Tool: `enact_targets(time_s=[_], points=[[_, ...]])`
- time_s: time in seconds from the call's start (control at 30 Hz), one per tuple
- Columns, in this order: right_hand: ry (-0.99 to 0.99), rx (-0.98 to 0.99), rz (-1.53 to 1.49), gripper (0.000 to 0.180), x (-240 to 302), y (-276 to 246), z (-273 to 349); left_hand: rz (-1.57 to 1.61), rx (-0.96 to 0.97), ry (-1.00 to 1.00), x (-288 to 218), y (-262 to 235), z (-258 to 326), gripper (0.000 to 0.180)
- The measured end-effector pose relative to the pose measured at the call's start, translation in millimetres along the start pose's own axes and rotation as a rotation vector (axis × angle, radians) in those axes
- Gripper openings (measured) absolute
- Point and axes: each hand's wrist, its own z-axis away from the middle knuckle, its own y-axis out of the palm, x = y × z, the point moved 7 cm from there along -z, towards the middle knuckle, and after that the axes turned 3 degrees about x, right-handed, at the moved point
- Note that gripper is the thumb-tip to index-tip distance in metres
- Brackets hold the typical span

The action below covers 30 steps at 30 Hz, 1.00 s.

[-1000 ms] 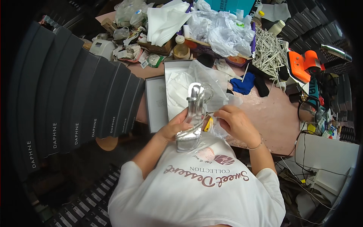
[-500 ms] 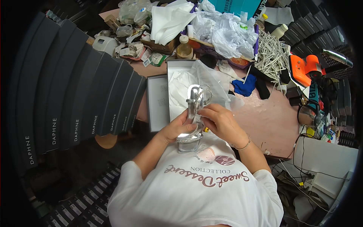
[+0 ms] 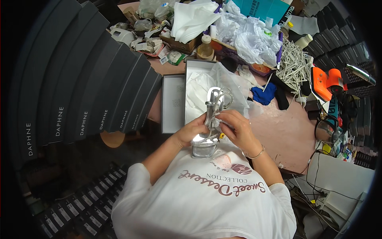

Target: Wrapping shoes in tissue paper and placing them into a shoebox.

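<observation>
Within left hand (image 3: 192, 132), silver sandal (image 3: 211, 125)

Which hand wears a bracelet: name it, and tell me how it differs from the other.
The right hand: a thin bracelet circles its wrist. The left hand, which grips the silver sandal, has a bare wrist.

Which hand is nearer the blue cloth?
Right. The right hand is at the silver sandal, toward the wearer and a bit left of the blue cloth. The left hand grips the sandal's left side, farther left of the cloth.
</observation>
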Motion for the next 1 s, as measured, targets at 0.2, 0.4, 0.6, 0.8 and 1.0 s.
enact_targets(time_s=[0.2, 0.4, 0.6, 0.8, 1.0], points=[[0.002, 0.093, -0.001, 0.024, -3.5, -3.9, 0.7, -0.063, 0.046, 0.110, -6.4, 11.4, 0.3, 0.065], [-0.196, 0.205, 0.365, 0.029, 22.6, 2.7, -1.5, 0.121, 0.059, 0.034, -8.5, 17.2, 4.9, 0.062], [-0.463, 0.034, 0.270, 0.033, 41.1, 15.9, -10.0, 0.255, 0.137, 0.075, -14.6, 15.4, 6.1, 0.045], [-0.013, 0.332, -0.164, 0.022, 25.4, 40.6, 7.7, 0.567, 0.101, -0.028, 26.0, 12.6, 10.5, 0.042], [0.093, 0.209, -0.058, 0.012, 20.1, 43.8, 10.6, 0.437, -0.046, -0.037, 29.3, 18.0, 11.9, 0.043]])
